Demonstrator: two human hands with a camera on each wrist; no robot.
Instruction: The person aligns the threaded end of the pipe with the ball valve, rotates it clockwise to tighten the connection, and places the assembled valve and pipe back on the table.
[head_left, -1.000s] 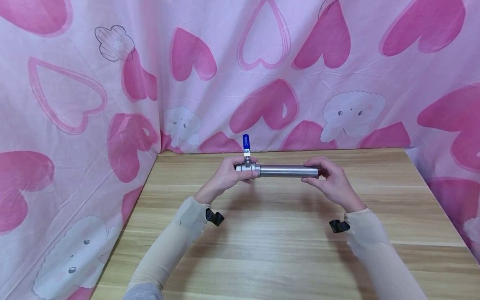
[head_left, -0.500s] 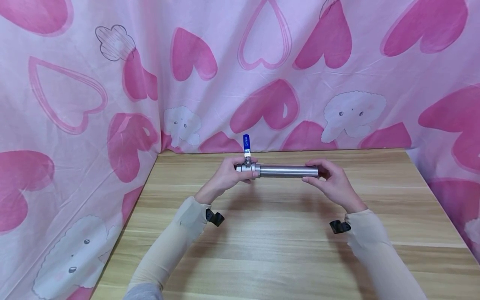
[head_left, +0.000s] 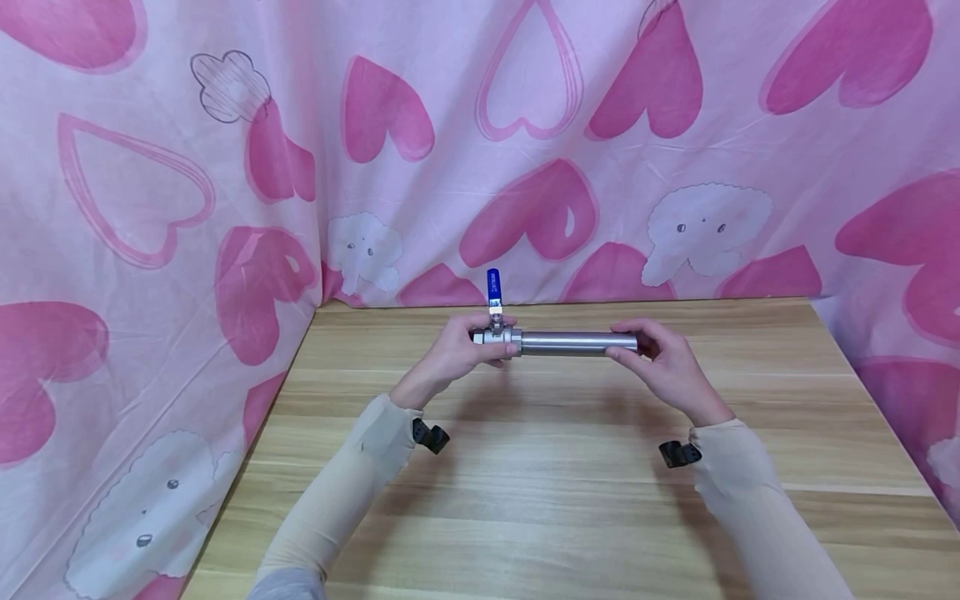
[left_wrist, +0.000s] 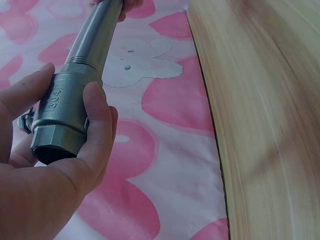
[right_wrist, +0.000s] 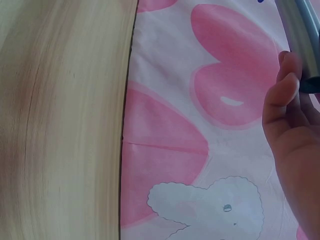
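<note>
A steel ball valve (left_wrist: 59, 107), marked 304 on its body, is joined to a straight steel pipe (head_left: 573, 342). My left hand (head_left: 452, 354) grips the valve body with thumb and fingers on either side, leaving its hollow end facing the palm in the left wrist view. The valve's blue lever (head_left: 493, 285) points away toward the curtain. At the pipe's other end, my right hand (head_left: 670, 367) holds it between thumb and fingers. Valve and pipe lie level, held above the table, and shadows fall below them. The threaded joint (left_wrist: 85, 62) shows several turns of thread beside the valve.
A wood-grain table (head_left: 555, 500) spreads beneath both hands. Pink curtains (head_left: 420, 125) with hearts and white cartoon animals hang behind it and along both sides. Black camera mounts (head_left: 679, 454) sit on both wrists.
</note>
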